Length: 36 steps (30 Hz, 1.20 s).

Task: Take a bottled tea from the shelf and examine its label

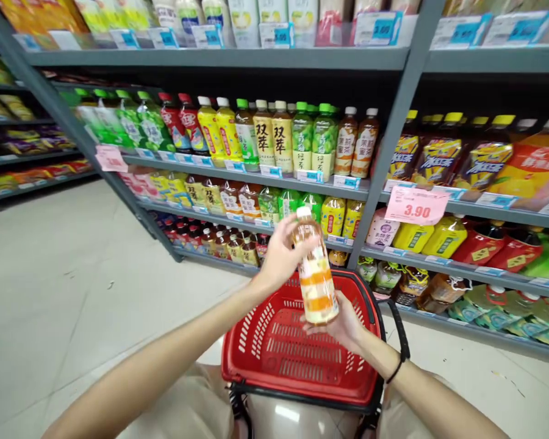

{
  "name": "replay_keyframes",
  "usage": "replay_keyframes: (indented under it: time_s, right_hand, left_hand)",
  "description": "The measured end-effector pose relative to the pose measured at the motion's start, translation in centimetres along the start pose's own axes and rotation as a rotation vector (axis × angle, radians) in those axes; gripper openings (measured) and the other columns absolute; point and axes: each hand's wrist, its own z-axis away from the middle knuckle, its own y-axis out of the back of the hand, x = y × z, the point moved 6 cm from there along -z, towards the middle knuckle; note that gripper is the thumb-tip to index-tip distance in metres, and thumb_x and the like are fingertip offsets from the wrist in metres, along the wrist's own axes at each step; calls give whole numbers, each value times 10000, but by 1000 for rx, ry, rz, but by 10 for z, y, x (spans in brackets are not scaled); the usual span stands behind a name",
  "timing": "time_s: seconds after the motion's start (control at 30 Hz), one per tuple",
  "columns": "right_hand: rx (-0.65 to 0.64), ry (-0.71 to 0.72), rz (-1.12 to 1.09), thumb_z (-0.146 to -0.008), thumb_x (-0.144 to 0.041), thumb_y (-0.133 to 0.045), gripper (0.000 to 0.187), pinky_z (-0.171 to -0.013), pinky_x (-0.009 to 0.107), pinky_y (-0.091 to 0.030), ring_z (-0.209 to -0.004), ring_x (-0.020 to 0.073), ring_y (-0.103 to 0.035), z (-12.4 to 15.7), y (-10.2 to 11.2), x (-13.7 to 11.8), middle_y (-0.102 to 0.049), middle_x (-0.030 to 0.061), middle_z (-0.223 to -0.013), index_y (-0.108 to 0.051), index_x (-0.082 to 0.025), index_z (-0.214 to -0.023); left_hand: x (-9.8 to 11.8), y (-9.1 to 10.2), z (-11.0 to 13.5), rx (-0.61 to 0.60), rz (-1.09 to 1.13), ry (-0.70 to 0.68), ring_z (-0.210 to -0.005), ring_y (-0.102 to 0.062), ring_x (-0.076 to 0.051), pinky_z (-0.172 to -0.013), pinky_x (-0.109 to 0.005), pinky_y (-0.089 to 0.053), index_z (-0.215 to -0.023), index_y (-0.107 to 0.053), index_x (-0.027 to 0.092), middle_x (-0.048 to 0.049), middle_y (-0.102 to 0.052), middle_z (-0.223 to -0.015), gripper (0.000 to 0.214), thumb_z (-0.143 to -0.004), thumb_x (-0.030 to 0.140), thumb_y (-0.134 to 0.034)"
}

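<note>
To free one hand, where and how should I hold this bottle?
Hold the bottle around its middle, probably from the near side: it's tilted, cap up, its rounded body exposed between left hand at the shoulder and right hand at the base.

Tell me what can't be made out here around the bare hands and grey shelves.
All in the head view:
Amber plastic bottle with a white cap and cream-and-orange label: back faces away; left hand's fingers cover part of its upper front.
Right hand: some fingers hidden by the bottle.
Red plastic basket: inside partly hidden by bottle and right hand.
White containers on the grey top shelf: tops cut off by the top edge.
Blue-and-white price tags: fine print too small.
</note>
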Motion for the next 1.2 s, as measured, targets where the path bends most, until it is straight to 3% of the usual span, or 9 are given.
replay_keyframes:
  time_s: [0.13,0.23,0.37,0.53,0.63,0.77,0.93,1.03,1.2]
  right_hand:
    - [46,-274,-252,-1045,-619,-189,682,-440,235,-390,-583,227,-714,3,-23,41,-755,124,-746,-670,-134,-1044]
    - [173,-329,-215,-1048,-641,-185,711,-388,203,-264,-491,193,-651,6,-28,59,-719,96,-676,-676,-127,-1032]
    - [182,-264,-206,-1037,-629,-305,633,-395,224,-322,-561,203,-661,7,-35,59,-741,100,-762,-680,-128,-1133]
    - [45,-66,-101,-921,-730,-598,658,-522,324,-526,-706,237,-688,4,-34,39,-771,116,-1013,-666,-163,-1249]
    - [112,7,87,-910,-602,-746,583,-793,384,-614,-938,247,-723,4,-21,34,-735,95,-1267,-641,-240,-1355]
    - [163,69,198,-895,-513,-816,509,-1152,431,-479,-1273,271,-646,6,-17,31,-694,82,-1383,-657,-269,-1312]
    - [58,-125,-16,-859,-556,-830,613,-833,433,-645,-1157,311,-693,10,-30,44,-719,113,-1294,-625,-250,-1349]
    - [-26,-213,-100,-865,-559,-817,619,-599,358,-624,-961,285,-719,11,-36,48,-738,130,-1173,-636,-205,-1340]
    - [26,-156,-73,-879,-560,-807,570,-520,285,-564,-754,203,-667,12,-34,41,-737,86,-984,-670,-174,-1276]
  left_hand:
    - [-69,23,65,68,40,225,-1255,-672,-281,-1151,-472,-498,-1286,-570,187,-151,-683,-1370,686,-720,359,-918]
    - [-91,36,89,65,103,367,-1198,-691,-249,-1088,-410,-535,-1298,-567,202,-111,-710,-1300,706,-706,308,-936]
    - [-89,43,100,53,246,493,-1099,-718,-227,-1005,-382,-562,-1421,-516,236,-71,-742,-1192,816,-724,308,-933]
    - [-73,47,90,-6,335,457,-1156,-688,-224,-1027,-360,-531,-1415,-556,219,-94,-721,-1276,718,-790,324,-894]
    - [-71,51,83,-1,284,451,-1058,-692,-196,-947,-324,-540,-1393,-582,223,-69,-728,-1209,669,-808,341,-884]
    - [-74,55,84,62,201,475,-940,-674,-161,-894,-307,-543,-1363,-628,218,-35,-732,-1081,659,-778,337,-908]
    - [-75,53,88,132,271,462,-968,-688,-188,-893,-321,-555,-1280,-671,206,-54,-748,-1105,597,-757,351,-920]
    - [-72,52,86,119,267,392,-994,-687,-193,-906,-315,-554,-1233,-687,191,-67,-750,-1132,566,-745,347,-928]
    - [-72,49,85,129,274,426,-999,-687,-196,-924,-332,-554,-1266,-686,195,-74,-747,-1154,576,-761,361,-908]
